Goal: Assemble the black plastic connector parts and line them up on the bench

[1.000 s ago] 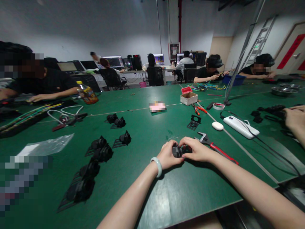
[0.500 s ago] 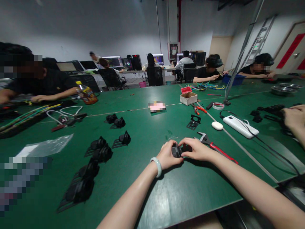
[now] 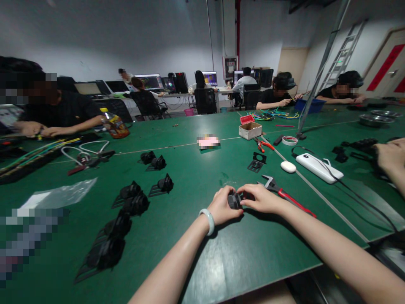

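Between my hands, just above the green table [image 3: 190,177], is a small black plastic part [image 3: 234,201] with a rounded body. My left hand [image 3: 222,207], with a pale bangle at the wrist, closes around its left side. From the right, the fingers of my right hand [image 3: 259,198] pinch it, and they hide some of the part. Right beside that hand lies an adjustable wrench [image 3: 286,196] with a red handle. A flat black bracket with a round hole [image 3: 257,162] rests farther up. To the left stand several black assemblies [image 3: 136,202] on slotted bases.
Red-handled pliers [image 3: 265,145], a small box [image 3: 250,130], a tape roll [image 3: 290,140], a white oval object [image 3: 288,167] and a white power strip-like device [image 3: 319,168] with cable lie at right. A metal pole [image 3: 322,63] rises there. Co-workers sit around the table; a drink bottle [image 3: 115,124] is at left.
My hands stay in nearly the same place around the black part, with only a slight shift of the right fingers. At the left, a co-worker's hand has moved slightly to the right.
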A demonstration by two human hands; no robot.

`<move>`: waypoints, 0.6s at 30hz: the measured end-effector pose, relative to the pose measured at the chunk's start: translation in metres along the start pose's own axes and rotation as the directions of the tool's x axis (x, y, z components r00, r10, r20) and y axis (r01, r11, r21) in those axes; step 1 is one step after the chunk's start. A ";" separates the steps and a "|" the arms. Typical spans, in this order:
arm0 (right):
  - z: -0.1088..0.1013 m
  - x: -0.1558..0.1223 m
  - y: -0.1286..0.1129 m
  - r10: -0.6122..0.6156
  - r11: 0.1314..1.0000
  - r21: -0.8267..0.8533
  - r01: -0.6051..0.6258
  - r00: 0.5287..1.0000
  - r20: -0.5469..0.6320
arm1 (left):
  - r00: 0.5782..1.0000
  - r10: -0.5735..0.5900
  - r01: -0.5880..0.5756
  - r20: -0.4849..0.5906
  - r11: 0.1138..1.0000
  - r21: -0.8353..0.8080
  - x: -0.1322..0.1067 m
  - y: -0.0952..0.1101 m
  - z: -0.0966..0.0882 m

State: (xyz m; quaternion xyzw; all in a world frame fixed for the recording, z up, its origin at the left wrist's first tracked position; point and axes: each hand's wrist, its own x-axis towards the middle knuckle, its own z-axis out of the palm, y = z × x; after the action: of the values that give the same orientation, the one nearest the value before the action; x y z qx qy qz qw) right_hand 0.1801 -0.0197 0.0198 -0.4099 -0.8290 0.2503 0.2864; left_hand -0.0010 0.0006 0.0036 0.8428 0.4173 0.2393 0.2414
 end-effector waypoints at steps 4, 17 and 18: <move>0.001 0.000 0.000 0.014 1.000 0.002 -0.014 1.000 0.004 | 1.000 -0.007 0.007 -0.002 1.000 -0.018 0.000 0.001 0.000; 0.001 0.000 -0.001 0.006 1.000 0.010 -0.006 1.000 0.009 | 1.000 -0.011 0.011 -0.001 1.000 -0.006 0.000 0.004 -0.001; 0.001 0.000 -0.001 0.005 1.000 0.010 -0.005 1.000 0.010 | 1.000 -0.011 0.011 -0.003 1.000 -0.005 0.000 0.004 -0.001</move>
State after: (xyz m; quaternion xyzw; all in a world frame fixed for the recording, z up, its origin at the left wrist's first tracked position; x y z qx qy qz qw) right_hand 0.1787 -0.0201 0.0197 -0.4094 -0.8281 0.2574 0.2837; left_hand 0.0004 -0.0015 0.0068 0.8395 0.4217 0.2403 0.2440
